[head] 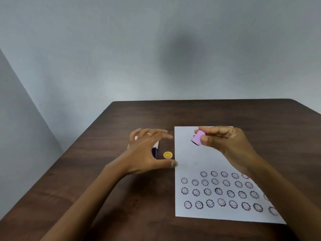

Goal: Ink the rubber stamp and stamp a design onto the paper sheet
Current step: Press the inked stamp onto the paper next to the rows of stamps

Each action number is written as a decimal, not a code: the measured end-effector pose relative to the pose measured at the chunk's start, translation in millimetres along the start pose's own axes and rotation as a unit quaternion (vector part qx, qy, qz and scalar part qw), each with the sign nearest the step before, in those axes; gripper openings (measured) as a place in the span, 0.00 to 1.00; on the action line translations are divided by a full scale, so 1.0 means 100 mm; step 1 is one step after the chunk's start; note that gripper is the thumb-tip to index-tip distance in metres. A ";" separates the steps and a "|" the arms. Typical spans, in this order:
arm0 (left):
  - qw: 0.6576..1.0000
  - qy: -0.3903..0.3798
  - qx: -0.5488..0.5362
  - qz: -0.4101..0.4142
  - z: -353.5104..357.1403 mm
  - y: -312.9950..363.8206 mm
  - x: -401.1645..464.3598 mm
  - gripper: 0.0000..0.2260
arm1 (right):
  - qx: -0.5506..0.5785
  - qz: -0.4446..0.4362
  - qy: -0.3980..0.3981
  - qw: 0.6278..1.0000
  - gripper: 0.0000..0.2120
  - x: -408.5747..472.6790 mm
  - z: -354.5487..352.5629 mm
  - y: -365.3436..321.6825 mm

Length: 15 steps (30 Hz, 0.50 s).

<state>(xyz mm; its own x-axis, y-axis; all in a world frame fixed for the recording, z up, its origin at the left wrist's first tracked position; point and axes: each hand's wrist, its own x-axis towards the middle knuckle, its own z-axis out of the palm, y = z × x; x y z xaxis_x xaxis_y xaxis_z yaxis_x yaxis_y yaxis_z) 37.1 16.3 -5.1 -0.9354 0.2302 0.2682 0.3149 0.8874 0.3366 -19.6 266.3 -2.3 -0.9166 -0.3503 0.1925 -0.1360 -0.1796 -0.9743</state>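
Right hand (pixel 225 141) pinches the pink stamp (pixel 197 137) above the paper sheet (pixel 196 160), left hand (pixel 147 150) spread empty; recommend lowering it flat onto bare paper above the printed rows.

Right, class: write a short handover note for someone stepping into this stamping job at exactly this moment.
Right hand: shut on the pink stamp, held tilted above the blank upper part of the paper sheet.
Left hand: open, fingers spread over a white and purple box, holding nothing; thumb near the sheet's left edge.
A small round yellow-topped piece sits on the table between the box and the sheet.
Done: four rows of smiley flower prints fill the lower sheet.
Left: fill the blank upper area. I cannot tell whether the stamp is inked.
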 end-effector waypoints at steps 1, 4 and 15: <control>0.999 -0.037 0.001 0.009 0.02 0.08 0.06 0.37 | -0.045 -0.021 -0.002 0.999 0.15 0.00 0.02 -0.04; 0.992 -0.125 -0.002 0.022 0.18 0.22 0.15 0.43 | -0.136 -0.055 -0.024 0.989 0.13 -0.04 0.03 -0.08; 0.980 -0.173 0.062 0.076 0.47 0.21 -0.01 0.52 | -0.333 -0.093 -0.071 0.936 0.11 -0.24 0.12 0.04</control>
<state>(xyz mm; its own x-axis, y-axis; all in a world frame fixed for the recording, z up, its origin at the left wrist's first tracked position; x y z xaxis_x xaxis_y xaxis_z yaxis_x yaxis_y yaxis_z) 36.7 53.8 -40.8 -0.8848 0.4655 -0.0233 0.4522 0.8695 0.1988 6.6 262.6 -9.4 -0.8014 -0.4966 0.3334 -0.5351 0.3463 -0.7705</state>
